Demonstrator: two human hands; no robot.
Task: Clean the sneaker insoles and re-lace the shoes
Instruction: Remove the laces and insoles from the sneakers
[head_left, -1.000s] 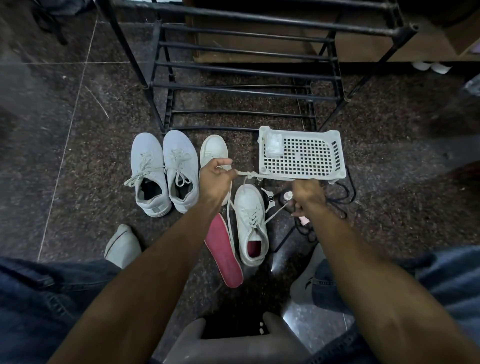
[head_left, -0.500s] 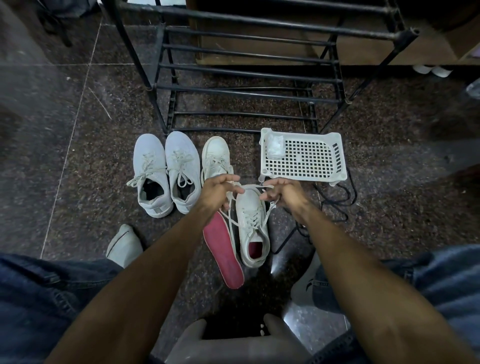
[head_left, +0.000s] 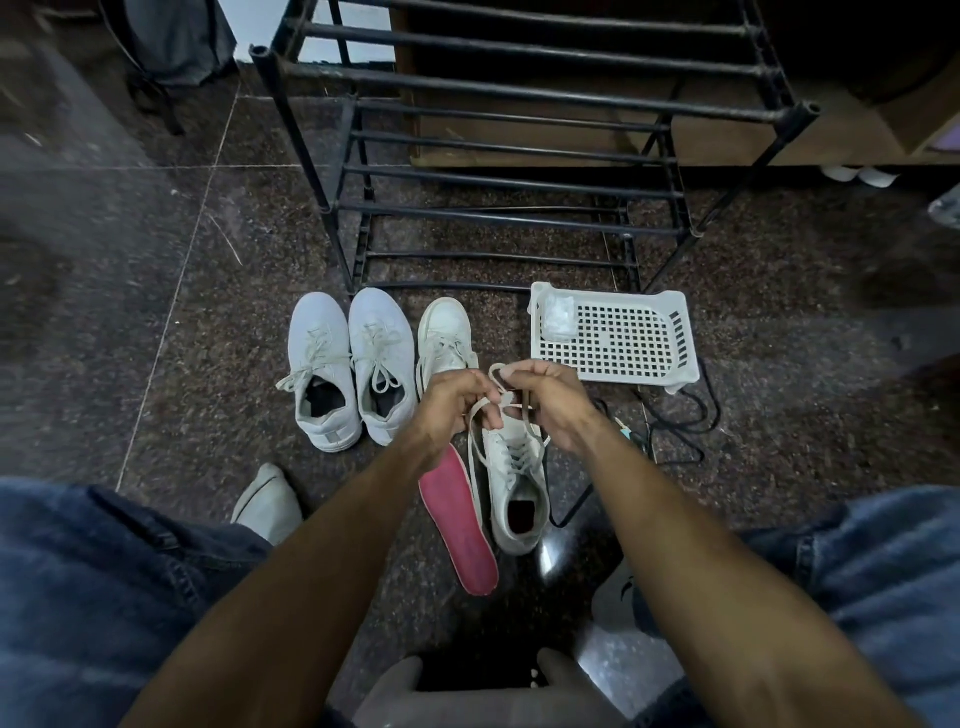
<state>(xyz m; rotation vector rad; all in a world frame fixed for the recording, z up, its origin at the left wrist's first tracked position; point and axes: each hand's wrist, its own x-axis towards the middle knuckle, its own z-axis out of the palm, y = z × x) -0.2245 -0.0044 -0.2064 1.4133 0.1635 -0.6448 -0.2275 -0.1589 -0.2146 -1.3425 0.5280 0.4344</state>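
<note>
The white sneaker (head_left: 514, 483) being laced lies on the dark speckled floor (head_left: 156, 364) with its toe pointing away, and everything else is placed here against it. Both hands meet just above its toe end: the left hand (head_left: 451, 400) and the right hand (head_left: 550, 400) each have fingers curled round the pale lace (head_left: 480, 415), pinching it where the two strands cross between them, so the toe itself is hidden behind the knuckles. The exact crossing of the lace is hard to make out. A loop falls from the hands down the sneaker's left side. Touching that side lies a pink insole (head_left: 460, 525), its top end covered by the left wrist. Beyond the toe stands a second white sneaker (head_left: 445, 332), its heel hidden by the left hand. Farther left of it sits a laced pale pair (head_left: 348, 369). Beyond and to the right of the sneaker is a white perforated basket (head_left: 613, 338) holding a small clear packet (head_left: 558, 319), and black cords (head_left: 680, 415) run beside it, partly hidden. A black shoe rack (head_left: 519, 156) stands behind, cut off at the top.
</note>
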